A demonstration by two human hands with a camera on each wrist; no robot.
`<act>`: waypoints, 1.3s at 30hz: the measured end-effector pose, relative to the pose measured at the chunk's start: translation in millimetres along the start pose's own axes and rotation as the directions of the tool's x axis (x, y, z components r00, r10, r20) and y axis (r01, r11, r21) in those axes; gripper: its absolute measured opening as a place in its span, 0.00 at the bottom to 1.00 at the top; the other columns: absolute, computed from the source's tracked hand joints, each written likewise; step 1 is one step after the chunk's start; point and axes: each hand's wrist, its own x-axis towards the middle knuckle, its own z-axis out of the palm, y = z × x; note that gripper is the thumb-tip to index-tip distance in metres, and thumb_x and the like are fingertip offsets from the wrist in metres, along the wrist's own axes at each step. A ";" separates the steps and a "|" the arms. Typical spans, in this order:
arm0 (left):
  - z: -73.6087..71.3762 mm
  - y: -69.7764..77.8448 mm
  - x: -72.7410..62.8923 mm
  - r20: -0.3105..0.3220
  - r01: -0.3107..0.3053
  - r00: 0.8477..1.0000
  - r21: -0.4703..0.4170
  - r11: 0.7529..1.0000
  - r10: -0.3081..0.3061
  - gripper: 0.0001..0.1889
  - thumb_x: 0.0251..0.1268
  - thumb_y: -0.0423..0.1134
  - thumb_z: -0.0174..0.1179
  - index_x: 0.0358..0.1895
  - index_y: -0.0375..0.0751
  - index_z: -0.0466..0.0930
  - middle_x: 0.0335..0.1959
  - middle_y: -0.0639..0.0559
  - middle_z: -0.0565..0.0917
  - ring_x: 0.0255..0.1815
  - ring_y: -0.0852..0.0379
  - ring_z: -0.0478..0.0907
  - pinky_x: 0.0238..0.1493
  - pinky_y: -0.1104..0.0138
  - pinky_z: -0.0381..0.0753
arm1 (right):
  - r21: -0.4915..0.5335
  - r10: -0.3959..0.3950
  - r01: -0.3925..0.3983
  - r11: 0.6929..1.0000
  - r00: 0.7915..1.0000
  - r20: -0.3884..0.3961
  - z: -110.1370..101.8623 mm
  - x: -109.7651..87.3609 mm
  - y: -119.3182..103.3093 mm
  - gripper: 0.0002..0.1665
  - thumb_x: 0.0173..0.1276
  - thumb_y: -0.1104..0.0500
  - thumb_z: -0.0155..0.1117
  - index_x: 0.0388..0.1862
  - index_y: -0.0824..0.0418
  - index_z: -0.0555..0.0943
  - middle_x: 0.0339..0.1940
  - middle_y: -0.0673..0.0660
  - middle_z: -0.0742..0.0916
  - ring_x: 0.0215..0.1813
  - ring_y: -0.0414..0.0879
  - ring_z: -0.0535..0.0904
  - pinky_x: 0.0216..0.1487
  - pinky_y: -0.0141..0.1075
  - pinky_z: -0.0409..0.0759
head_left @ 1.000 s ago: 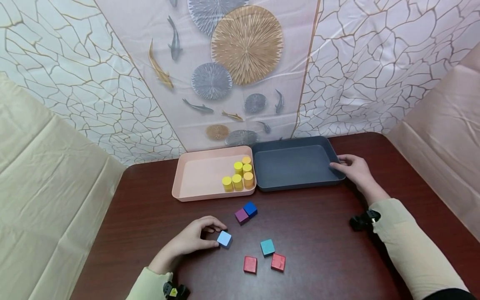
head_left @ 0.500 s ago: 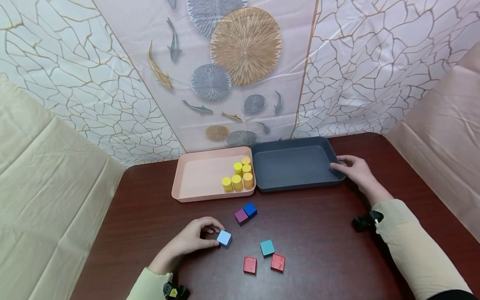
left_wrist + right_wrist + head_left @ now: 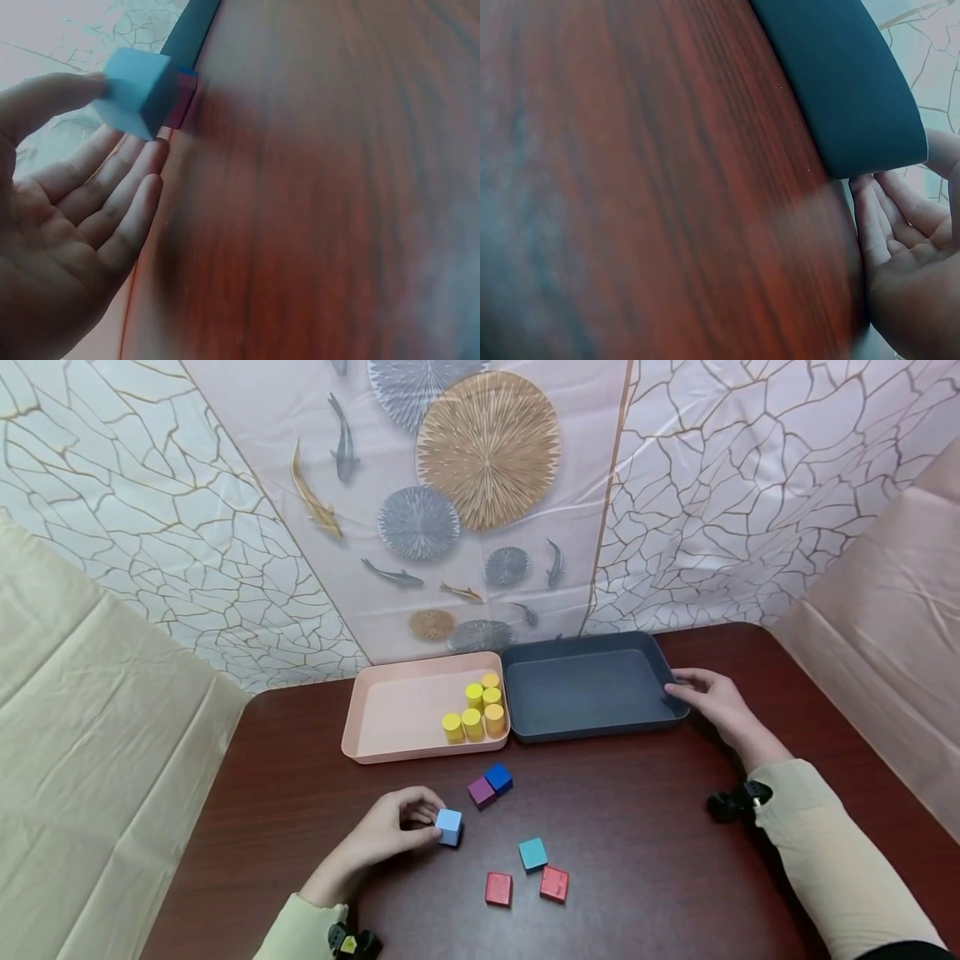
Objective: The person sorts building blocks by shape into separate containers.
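The light blue cube is at the near left of the table, grasped by the left hand, whose grip pinches it between thumb and fingers; whether its underside touches the wood is hard to tell. Just beyond it, a purple cube touches a dark blue cube. A teal cube sits to the right, near two red cubes. The right hand grasps the right wall of the navy tray, thumb over the rim. Beside that tray stands a pink tray bearing upright yellow cylinders at its right end.
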 end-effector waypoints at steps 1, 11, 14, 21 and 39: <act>0.1 0.9 0.4 -0.015 0.000 1.000 -0.002 1.000 0.000 0.13 0.68 0.33 0.72 0.52 0.35 0.84 0.46 0.41 0.88 0.44 0.66 0.85 0.51 0.70 0.86 | 0.004 -0.001 0.001 1.000 1.000 0.003 0.1 0.4 0.2 0.38 0.82 0.50 0.62 0.78 0.75 0.68 0.69 0.77 0.78 0.39 0.19 0.77 0.42 0.16 0.76; 5.6 12.8 9.7 -0.150 -0.054 0.988 -0.043 0.998 0.047 0.12 0.67 0.30 0.71 0.51 0.34 0.84 0.44 0.41 0.88 0.44 0.66 0.85 0.53 0.68 0.87 | 0.022 -0.008 0.008 1.000 1.000 -0.013 0.0 0.6 -0.2 0.37 0.81 0.52 0.64 0.77 0.75 0.70 0.62 0.68 0.82 0.39 0.21 0.79 0.43 0.17 0.79; 8.2 16.7 13.5 -0.185 -0.086 0.980 -0.064 0.994 0.073 0.13 0.66 0.28 0.71 0.52 0.32 0.84 0.44 0.39 0.88 0.43 0.67 0.85 0.53 0.68 0.88 | 0.020 -0.002 0.002 1.000 1.000 -0.011 -0.4 0.2 -0.2 0.37 0.81 0.51 0.64 0.77 0.74 0.70 0.57 0.59 0.82 0.40 0.22 0.79 0.43 0.18 0.78; 14.4 21.8 24.5 -0.249 -0.132 0.963 -0.100 0.986 0.104 0.13 0.68 0.28 0.69 0.54 0.30 0.84 0.47 0.36 0.89 0.47 0.68 0.85 0.56 0.69 0.87 | 0.048 -0.004 0.004 0.999 1.000 -0.004 0.3 -1.0 -0.5 0.37 0.80 0.52 0.64 0.77 0.75 0.69 0.48 0.43 0.82 0.39 0.22 0.81 0.43 0.18 0.80; 28.8 38.9 54.6 -0.324 -0.187 0.937 -0.157 0.970 0.128 0.16 0.68 0.26 0.69 0.58 0.27 0.84 0.53 0.30 0.88 0.50 0.66 0.86 0.61 0.59 0.88 | 0.033 -0.008 0.008 0.999 1.000 -0.005 0.3 -1.0 -0.2 0.38 0.80 0.51 0.65 0.77 0.74 0.70 0.51 0.49 0.82 0.39 0.22 0.80 0.43 0.18 0.79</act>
